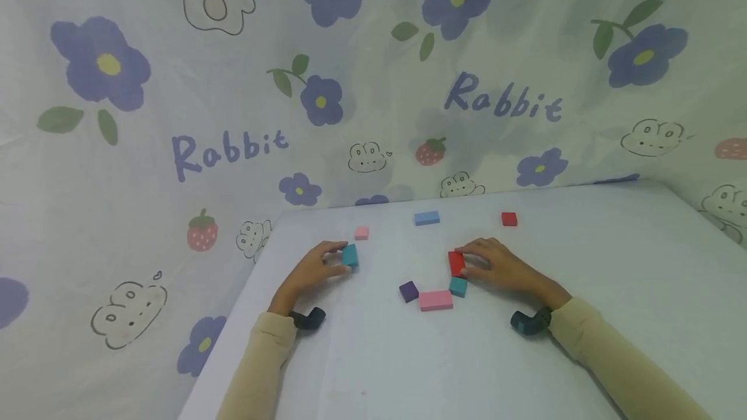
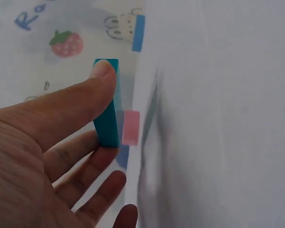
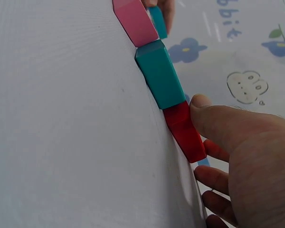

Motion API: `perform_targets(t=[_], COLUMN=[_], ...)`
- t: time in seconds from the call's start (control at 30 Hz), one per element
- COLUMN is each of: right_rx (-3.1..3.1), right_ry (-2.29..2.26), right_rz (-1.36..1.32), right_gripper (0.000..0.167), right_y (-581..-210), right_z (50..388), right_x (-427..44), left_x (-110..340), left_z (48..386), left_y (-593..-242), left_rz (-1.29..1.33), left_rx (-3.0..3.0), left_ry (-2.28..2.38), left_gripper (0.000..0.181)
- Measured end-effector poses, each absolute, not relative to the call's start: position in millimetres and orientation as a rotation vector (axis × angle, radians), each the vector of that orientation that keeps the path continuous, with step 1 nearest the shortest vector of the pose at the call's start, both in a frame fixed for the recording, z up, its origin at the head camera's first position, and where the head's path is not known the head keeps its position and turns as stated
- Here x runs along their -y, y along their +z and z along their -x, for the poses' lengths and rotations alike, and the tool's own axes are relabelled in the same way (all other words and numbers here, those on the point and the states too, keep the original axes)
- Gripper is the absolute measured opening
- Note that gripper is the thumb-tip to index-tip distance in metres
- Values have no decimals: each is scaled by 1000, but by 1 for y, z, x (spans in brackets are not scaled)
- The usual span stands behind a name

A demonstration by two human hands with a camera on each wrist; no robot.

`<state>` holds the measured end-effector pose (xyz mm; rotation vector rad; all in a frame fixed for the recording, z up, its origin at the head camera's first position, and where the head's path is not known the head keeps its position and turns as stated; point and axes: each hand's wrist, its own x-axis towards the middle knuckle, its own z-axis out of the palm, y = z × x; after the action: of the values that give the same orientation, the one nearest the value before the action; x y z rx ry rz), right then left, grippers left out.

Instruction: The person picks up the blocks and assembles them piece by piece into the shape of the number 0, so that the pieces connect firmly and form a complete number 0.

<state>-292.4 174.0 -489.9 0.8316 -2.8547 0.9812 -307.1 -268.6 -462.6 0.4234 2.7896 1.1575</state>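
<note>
My left hand [image 1: 310, 272] pinches a teal rectangular block [image 1: 349, 256] by its two ends; in the left wrist view the thumb lies on one end of the teal block [image 2: 107, 102] and fingertips on the other. My right hand [image 1: 496, 266] holds a red rectangular block [image 1: 456, 264] on the table between thumb and fingers. That red block [image 3: 185, 130] meets a small teal block [image 3: 160, 76] in the right wrist view. A long pink block [image 1: 436, 301] adjoins the small teal block's other side, and a dark purple block [image 1: 409, 291] touches the pink one's left end.
Farther back on the white table [image 1: 373, 361] lie a small light pink block [image 1: 362, 233], a blue block [image 1: 426, 218] and a small red block [image 1: 509, 219]. A patterned cloth [image 1: 373, 63] hangs behind the table.
</note>
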Motion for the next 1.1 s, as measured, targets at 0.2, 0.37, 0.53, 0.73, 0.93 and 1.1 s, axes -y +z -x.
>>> perform_targets(t=[0.2,0.37,0.53,0.73,0.93,1.1], right_rx=[2854,2862,2866,2868,2860,2848], right_ry=[974,975,980,970,976,983], right_rz=[-834,-836,-817,-822,-831,-846], right_gripper=[57,57,58,57,57,55], right_y=[-492,-491,-491,-493,-494,-494], right_z=[294,294,293,295,295,295], right_x=[-173,-173,-176,-177,-176,-174], left_x=[240,218,202,191,182,177], left_z=[302,298,297,298,297,297], left_y=[-451,-451,-456,-461,-461,-460], left_rz=[-523,-573,-619,-617,-649,-703], left_rx=[-2777,-2780,-2768,-2747,-2733,-2714], left_ry=[1172,1167,1122,1130,1109,1108], left_gripper=[66,59,55,54,54,55])
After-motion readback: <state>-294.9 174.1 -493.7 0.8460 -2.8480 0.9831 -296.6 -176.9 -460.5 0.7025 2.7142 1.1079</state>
